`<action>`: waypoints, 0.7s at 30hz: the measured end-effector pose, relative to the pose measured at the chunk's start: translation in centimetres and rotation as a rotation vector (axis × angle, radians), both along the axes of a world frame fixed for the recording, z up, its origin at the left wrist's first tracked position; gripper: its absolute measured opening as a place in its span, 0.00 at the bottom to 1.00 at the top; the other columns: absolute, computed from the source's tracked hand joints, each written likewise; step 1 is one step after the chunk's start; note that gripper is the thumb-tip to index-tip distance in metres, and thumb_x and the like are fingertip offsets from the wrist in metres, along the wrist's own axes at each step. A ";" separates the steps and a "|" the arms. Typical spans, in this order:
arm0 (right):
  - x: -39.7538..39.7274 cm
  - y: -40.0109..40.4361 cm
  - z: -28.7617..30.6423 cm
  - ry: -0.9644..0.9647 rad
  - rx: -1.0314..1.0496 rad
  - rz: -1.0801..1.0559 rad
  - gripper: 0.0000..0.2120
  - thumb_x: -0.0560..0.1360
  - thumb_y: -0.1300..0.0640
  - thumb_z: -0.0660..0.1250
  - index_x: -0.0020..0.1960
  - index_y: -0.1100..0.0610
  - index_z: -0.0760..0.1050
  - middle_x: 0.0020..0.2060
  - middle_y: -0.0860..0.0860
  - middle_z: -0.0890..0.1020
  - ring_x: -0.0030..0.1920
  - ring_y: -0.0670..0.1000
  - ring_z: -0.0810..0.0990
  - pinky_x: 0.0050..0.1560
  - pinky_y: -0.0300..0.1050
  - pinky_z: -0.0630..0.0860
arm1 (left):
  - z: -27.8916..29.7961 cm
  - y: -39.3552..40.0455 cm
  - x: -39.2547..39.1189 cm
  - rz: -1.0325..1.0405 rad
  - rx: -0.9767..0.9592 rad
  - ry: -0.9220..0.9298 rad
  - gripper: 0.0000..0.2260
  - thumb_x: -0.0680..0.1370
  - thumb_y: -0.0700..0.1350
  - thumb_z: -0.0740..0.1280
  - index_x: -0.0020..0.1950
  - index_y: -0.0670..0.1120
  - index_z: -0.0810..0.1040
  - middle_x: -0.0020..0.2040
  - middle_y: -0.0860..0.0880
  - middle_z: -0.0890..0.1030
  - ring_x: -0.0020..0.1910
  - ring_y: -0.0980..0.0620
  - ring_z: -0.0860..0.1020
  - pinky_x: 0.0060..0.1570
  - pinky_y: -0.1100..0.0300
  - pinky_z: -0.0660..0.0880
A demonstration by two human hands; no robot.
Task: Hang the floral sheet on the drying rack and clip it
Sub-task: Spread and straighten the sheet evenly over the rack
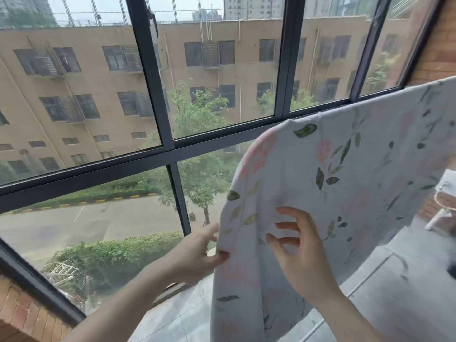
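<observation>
The pale cotton sheet printed with pink flowers and green leaves (345, 169) drapes over a line running up to the right, the rack itself hidden under the cloth. The left hand (197, 253) pinches the hanging left edge between thumb and fingers, likely to pull it straight. The right hand (296, 253) hovers in front of the fabric, fingers spread and loosely bent, holding nothing. No clip in sight yet.
</observation>
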State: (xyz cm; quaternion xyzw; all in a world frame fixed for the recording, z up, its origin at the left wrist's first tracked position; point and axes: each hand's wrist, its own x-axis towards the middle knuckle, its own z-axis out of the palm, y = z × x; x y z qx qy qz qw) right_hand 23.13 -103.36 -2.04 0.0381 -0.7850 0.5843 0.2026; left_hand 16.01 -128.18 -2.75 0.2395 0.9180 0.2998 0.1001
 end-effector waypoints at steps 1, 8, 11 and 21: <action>0.0 -0.1 -0.3 -0.031 0.015 -0.010 0.24 0.75 0.56 0.76 0.66 0.42 0.72 0.63 0.37 0.74 0.61 0.45 0.78 0.55 0.44 0.80 | -0.1 0.4 -0.5 -0.039 0.016 -0.010 0.15 0.81 0.53 0.67 0.69 0.62 0.74 0.61 0.64 0.79 0.57 0.68 0.76 0.59 0.59 0.77; 1.6 -3.1 -1.0 -0.138 0.069 -0.192 0.24 0.75 0.47 0.75 0.67 0.37 0.69 0.61 0.33 0.74 0.61 0.40 0.77 0.57 0.38 0.78 | -2.5 1.7 -3.5 -0.227 0.046 0.017 0.09 0.82 0.52 0.62 0.56 0.51 0.79 0.52 0.57 0.83 0.52 0.53 0.80 0.54 0.52 0.79; 1.7 -4.9 -0.6 -0.146 0.070 -0.266 0.24 0.76 0.49 0.75 0.69 0.39 0.71 0.61 0.34 0.75 0.60 0.39 0.77 0.57 0.36 0.78 | -3.1 1.7 -4.4 -0.252 0.089 0.031 0.07 0.82 0.51 0.64 0.54 0.51 0.79 0.49 0.55 0.83 0.47 0.55 0.79 0.48 0.54 0.78; 0.7 -8.9 4.6 -0.077 0.015 -0.356 0.17 0.74 0.49 0.78 0.61 0.46 0.80 0.52 0.41 0.86 0.54 0.42 0.84 0.58 0.40 0.80 | -3.0 2.4 -3.8 -0.410 0.017 0.154 0.06 0.83 0.48 0.63 0.51 0.48 0.77 0.49 0.47 0.83 0.48 0.42 0.79 0.47 0.48 0.76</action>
